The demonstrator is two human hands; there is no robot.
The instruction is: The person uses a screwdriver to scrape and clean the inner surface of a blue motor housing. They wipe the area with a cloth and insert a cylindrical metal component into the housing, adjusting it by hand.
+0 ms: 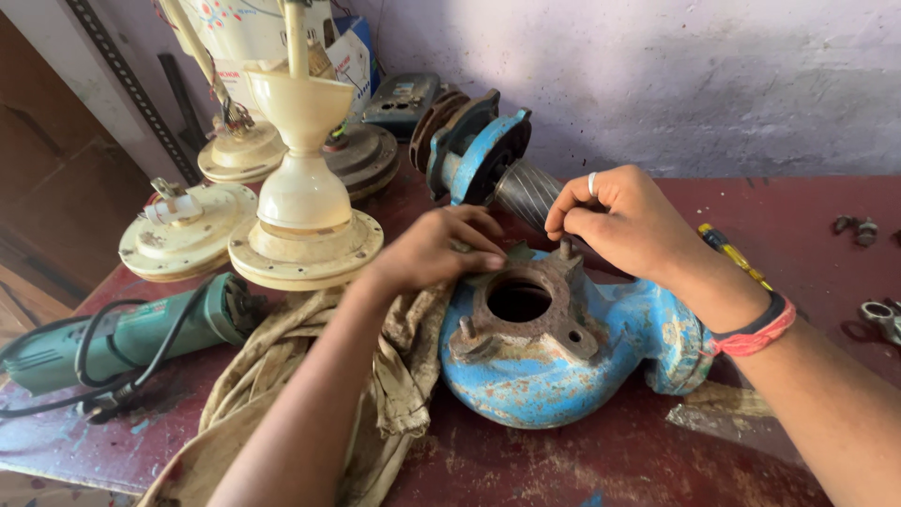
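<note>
A blue, rusty pump housing (pixel 554 361) lies on the dark red table (pixel 563 460), its round opening ringed by a rusted flange with upright studs. My left hand (pixel 436 249) rests on the flange's far left edge, fingers curled on it. My right hand (pixel 624 221), with a ring and a red wristband, pinches at a stud on the flange's far side. What the fingertips hold is too small to tell. Behind the hands lies a blue motor part with a grey ribbed rotor (pixel 526 188).
A dirty beige cloth (pixel 310 394) lies under my left forearm. Left of it sit a green angle grinder (pixel 122 333) with black cable and several cream ceiling-fan motors (pixel 305 211). A yellow screwdriver (pixel 732 253) and small metal parts (pixel 882 319) lie at the right.
</note>
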